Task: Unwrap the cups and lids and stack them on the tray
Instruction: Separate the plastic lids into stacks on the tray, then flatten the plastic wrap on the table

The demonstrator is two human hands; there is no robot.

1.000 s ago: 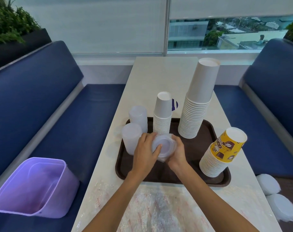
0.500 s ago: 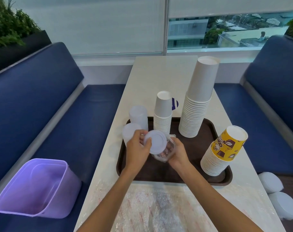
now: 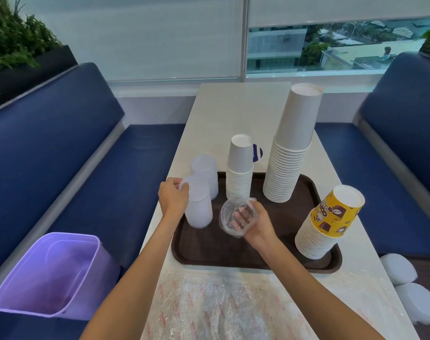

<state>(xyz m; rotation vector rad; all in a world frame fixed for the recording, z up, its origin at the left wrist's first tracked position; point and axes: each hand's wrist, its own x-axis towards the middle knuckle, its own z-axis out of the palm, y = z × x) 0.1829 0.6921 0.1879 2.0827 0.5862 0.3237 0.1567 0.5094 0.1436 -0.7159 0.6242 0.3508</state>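
Left hand (image 3: 173,200) fingers curled round top of near lid stack (image 3: 198,209), which stands at left edge of brown tray (image 3: 258,255). Right hand (image 3: 257,223) grips crumpled clear wrapper (image 3: 233,217) above tray middle, fingers showing through it. Far lid stack (image 3: 205,168) just behind near one. On tray: small white cups (image 3: 239,168), tall white cups (image 3: 291,148) far right, yellow printed cups (image 3: 329,224) leaning at right edge. Purple bin (image 3: 49,273) on left seat, wrapped lids (image 3: 398,268) on right seat
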